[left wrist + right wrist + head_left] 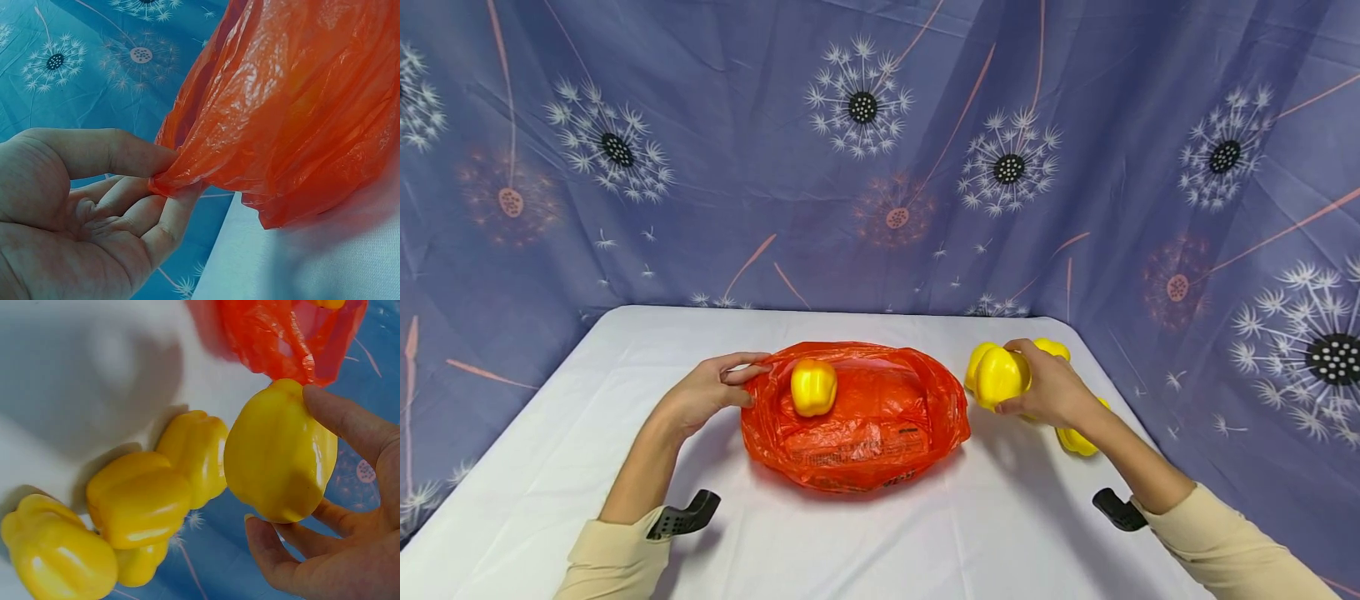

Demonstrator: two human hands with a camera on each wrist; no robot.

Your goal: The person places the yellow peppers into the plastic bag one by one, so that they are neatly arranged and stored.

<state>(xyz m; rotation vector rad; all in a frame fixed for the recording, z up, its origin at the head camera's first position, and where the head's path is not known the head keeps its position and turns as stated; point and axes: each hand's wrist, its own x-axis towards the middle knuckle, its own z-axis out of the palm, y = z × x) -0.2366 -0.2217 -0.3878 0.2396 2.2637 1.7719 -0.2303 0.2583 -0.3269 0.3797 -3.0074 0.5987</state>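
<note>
A red plastic bag [865,417] lies with its mouth spread on the white table, and one yellow bell pepper [813,387] sits inside at its left. My left hand [703,390] pinches the bag's left rim between thumb and fingers, as the left wrist view shows at the gathered plastic [181,178]. To the right of the bag, my right hand [1051,387] grips another yellow bell pepper [280,453] between thumb and fingers, held above the table. Several more yellow peppers [139,499] lie close by, partly hidden behind the right hand in the head view.
The table [587,400] has a white cloth. A blue-violet curtain [737,167] with dandelion prints hangs behind it and along its sides. A black wrist mount [685,514] sits on the left sleeve, another [1120,509] by the right sleeve.
</note>
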